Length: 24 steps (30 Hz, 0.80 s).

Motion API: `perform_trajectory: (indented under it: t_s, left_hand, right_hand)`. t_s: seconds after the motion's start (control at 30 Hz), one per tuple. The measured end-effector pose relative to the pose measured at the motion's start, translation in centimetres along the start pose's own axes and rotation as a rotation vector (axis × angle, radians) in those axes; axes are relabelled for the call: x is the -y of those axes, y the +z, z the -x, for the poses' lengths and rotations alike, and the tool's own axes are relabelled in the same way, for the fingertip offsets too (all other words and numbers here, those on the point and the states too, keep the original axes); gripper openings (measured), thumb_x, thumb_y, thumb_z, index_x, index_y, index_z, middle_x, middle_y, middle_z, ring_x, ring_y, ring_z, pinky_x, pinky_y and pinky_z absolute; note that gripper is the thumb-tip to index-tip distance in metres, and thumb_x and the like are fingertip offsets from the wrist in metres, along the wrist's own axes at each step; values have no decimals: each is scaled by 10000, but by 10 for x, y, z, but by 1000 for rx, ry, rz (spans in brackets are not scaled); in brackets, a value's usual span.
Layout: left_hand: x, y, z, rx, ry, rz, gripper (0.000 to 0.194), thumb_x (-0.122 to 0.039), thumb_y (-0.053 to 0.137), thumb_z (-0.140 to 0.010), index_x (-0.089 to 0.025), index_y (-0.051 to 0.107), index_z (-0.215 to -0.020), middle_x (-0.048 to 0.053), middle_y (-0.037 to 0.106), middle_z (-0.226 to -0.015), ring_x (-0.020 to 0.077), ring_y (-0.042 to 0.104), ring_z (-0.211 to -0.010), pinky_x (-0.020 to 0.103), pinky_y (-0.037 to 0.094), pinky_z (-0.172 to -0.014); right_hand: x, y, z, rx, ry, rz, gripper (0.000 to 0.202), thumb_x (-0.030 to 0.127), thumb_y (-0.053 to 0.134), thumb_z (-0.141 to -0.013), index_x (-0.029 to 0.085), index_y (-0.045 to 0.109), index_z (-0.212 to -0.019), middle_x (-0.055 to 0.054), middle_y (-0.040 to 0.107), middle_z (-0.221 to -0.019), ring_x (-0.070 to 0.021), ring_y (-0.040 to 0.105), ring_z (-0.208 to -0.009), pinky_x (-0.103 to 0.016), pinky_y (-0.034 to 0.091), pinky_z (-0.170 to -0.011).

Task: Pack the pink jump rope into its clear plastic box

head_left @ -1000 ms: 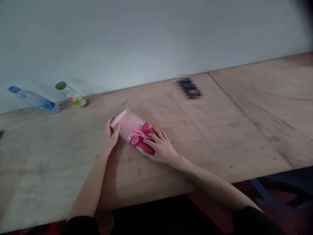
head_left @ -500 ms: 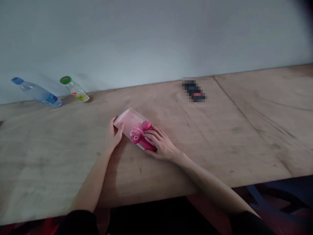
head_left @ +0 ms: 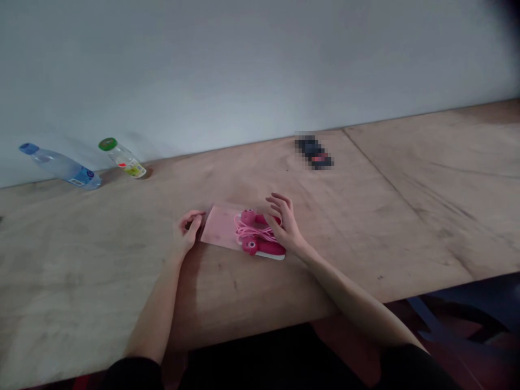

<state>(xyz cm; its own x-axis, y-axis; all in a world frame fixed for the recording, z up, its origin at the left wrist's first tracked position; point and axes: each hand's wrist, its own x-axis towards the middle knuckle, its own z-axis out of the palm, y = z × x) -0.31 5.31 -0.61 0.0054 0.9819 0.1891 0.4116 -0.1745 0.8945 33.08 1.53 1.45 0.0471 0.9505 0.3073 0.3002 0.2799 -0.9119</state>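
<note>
A pink skipping rope [head_left: 258,233] lies on a flat pink-and-white package [head_left: 219,225] on the table. Its two dark pink handles have rounded animal-like heads, and the coiled cord sits between them. My left hand [head_left: 189,230] is at the package's left end, fingers loosely curled and thumb apart; whether the fingertips touch the edge I cannot tell. At the right end my right hand [head_left: 286,225] is raised beside the handles with its fingers spread, partly covering the upper handle's end.
A clear bottle with a blue cap [head_left: 60,165] and a glass bottle with a green lid [head_left: 124,158] stand by the wall at the left. A dark, pixelated object [head_left: 314,151] lies farther back. The wooden table [head_left: 365,238] has a seam at the right.
My right hand has let go of the rope and lifted away with its fingers spreading. The package has turned to lie more level, and my left hand has loosened from its left end.
</note>
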Motion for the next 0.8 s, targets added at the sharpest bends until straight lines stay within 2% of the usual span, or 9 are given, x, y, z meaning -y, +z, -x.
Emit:
perform_trajectory:
  t_s: [0.13, 0.23, 0.33, 0.4, 0.43, 0.5, 0.6, 0.7, 0.8]
  left_hand:
    - [-1, -2, 4, 44, -16, 36, 478, -669, 584, -998, -252, 759, -842, 31, 711, -771, 225, 666, -740, 343, 523, -676]
    - [-1, -1, 6, 78, -22, 21, 409, -615, 678, -967, -243, 714, -801, 8, 672, -721, 189, 629, -672, 312, 500, -639]
    - [-3, 1, 6, 85, 2, 1, 324, -558, 730, -943, -248, 751, -1033, 41, 770, -930, 216, 722, -841, 348, 588, -790]
    - [-7, 2, 5, 83, 55, 3, 438, -523, 728, -948, -259, 714, -1298, 97, 780, -1236, 272, 744, -1115, 442, 599, -1005]
    - [-9, 3, 5, 89, 82, 7, 527, -508, 719, -955, -267, 660, -1419, 118, 730, -1400, 302, 703, -1268, 496, 562, -1111]
    - [-14, 4, 6, 129, 111, 26, 664, -487, 681, -975, -284, 531, -1589, 124, 576, -1634, 344, 555, -1500, 582, 444, -1260]
    - [-18, 6, 12, 252, 106, 91, 742, -458, 597, -1007, -305, 385, -1701, 83, 397, -1776, 346, 336, -1661, 609, 255, -1375]
    - [-19, 10, 21, 296, 123, 141, 795, -442, 566, -1002, -299, 305, -1740, 51, 267, -1834, 325, 189, -1713, 558, 148, -1413]
    - [-20, 15, 28, 248, 156, 182, 867, -481, 585, -974, -300, 254, -1755, 46, 216, -1849, 327, 171, -1717, 532, 167, -1417]
  right_hand:
    - [-4, 0, 3, -128, 231, -237, 378, 501, 685, -982, 317, 600, -1301, -102, 617, -1469, -293, 653, -1360, -542, 536, -1167]
    - [-3, -2, 3, -169, 327, -248, 353, 519, 695, -959, 289, 618, -1215, -101, 704, -1342, -291, 699, -1282, -521, 552, -1135]
    - [3, -13, 1, -106, 316, -102, 357, 533, 675, -965, 267, 643, -1200, -122, 695, -1331, -287, 724, -1209, -494, 595, -1056]
    - [9, -26, 0, -2, 273, 76, 390, 536, 667, -977, 253, 665, -1246, -142, 680, -1357, -281, 744, -1129, -472, 620, -981]
    - [13, -33, 0, 42, 264, 176, 403, 531, 656, -987, 244, 671, -1270, -148, 695, -1327, -274, 758, -1050, -460, 628, -931]
    - [20, -43, 1, 121, 284, 343, 393, 504, 619, -1020, 227, 678, -1293, -133, 762, -1144, -257, 764, -864, -428, 622, -829]
    - [26, -45, 6, 240, 313, 454, 318, 470, 568, -1063, 241, 715, -1228, -81, 786, -876, -261, 753, -735, -370, 576, -703]
    - [27, -37, 10, 269, 266, 483, 284, 459, 578, -1061, 258, 751, -1164, -88, 809, -914, -285, 774, -798, -355, 562, -678]
    - [24, -33, 8, 214, 249, 482, 307, 465, 597, -1045, 249, 770, -1179, -109, 824, -1000, -300, 782, -854, -388, 596, -737]
